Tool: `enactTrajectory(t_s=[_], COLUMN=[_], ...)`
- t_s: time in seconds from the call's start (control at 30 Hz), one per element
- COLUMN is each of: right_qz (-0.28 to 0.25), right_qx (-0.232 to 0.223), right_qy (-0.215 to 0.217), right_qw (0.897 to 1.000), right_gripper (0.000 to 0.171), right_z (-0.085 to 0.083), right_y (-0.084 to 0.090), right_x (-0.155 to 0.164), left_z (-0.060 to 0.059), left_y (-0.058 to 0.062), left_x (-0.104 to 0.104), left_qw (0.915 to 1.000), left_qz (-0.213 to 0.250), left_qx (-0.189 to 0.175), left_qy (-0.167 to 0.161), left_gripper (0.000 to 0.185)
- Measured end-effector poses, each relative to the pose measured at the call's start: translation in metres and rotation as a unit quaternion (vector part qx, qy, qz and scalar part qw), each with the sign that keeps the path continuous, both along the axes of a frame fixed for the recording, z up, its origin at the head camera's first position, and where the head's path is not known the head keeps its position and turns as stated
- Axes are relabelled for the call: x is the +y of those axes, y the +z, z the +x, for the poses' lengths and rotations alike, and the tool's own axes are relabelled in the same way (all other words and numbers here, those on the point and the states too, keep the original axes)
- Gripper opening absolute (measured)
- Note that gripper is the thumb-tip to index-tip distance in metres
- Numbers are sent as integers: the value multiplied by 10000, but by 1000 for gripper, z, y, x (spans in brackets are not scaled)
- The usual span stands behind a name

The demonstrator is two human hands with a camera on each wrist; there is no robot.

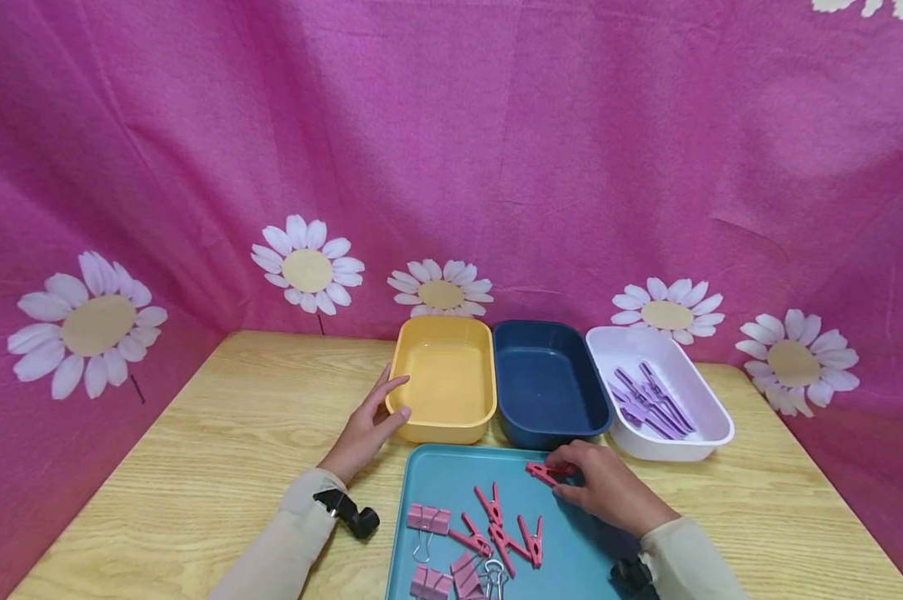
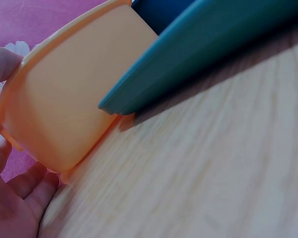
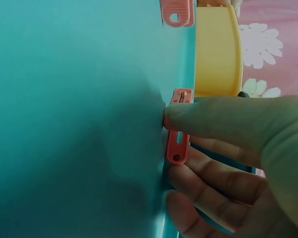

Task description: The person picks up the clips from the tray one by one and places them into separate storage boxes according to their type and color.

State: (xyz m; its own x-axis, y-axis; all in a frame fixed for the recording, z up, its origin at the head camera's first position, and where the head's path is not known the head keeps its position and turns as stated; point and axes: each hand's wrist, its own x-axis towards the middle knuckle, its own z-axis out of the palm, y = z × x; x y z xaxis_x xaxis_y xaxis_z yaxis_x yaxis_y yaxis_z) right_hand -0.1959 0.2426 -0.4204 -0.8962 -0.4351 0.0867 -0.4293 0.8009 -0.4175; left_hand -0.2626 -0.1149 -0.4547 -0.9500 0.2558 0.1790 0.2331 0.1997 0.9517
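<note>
My left hand (image 1: 365, 425) holds the near left corner of a yellow bin (image 1: 440, 433), thumb and a finger over its rim; in the left wrist view other fingers (image 2: 32, 186) lie against its outer side. My right hand (image 1: 601, 483) pinches a red clothespin (image 1: 539, 473) between thumb and fingers, near the far edge of a teal tray (image 1: 564, 550). The right wrist view shows the thumb across the middle of this clothespin (image 3: 177, 151). Several more red clothespins (image 1: 534, 542) lie on the tray, with pink binder clips (image 1: 429, 518) to their left.
A dark blue bin (image 1: 549, 375) stands between the yellow bin and a white bin (image 1: 699, 408). Several purple plastic forks or similar utensils (image 1: 650, 404) lie in the white bin. All stand on a wooden table (image 1: 197, 467) before a pink flowered cloth (image 1: 571, 167).
</note>
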Motion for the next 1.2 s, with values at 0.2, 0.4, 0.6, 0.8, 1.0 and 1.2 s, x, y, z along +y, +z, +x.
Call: enactTrajectory(t_s=[0.2,0.4,0.6,0.8,1.0,1.2], right_qz=[31,39,50,44,-107,-291], right_qx=[-71,-37,-42,200,311,480], right_qy=[-98,-139,-148,-3,109,242], right_qw=[9999,9999,9999,9998,9994,9981], right_gripper=[24,23,23,22,23,22], right_z=[1,1,3,1,2,5], right_y=[0,1,3,3,3,4], right_x=[-1,-3,-4,-3,-3,-4], left_z=[-5,12,16,15,15,14], left_y=[-10,18,24,26,25,23], left_x=[-2,0,1,1,0,1], left_qw=[9999,9999,9999,9999,9999,9999], left_qz=[-3,-31,-59,-80,-46,-16], left_qx=[118,-31,-12,-58,-21,19], left_qy=[40,-98,-156,-120,-140,-129], left_gripper=[52,53,54,53,53,52])
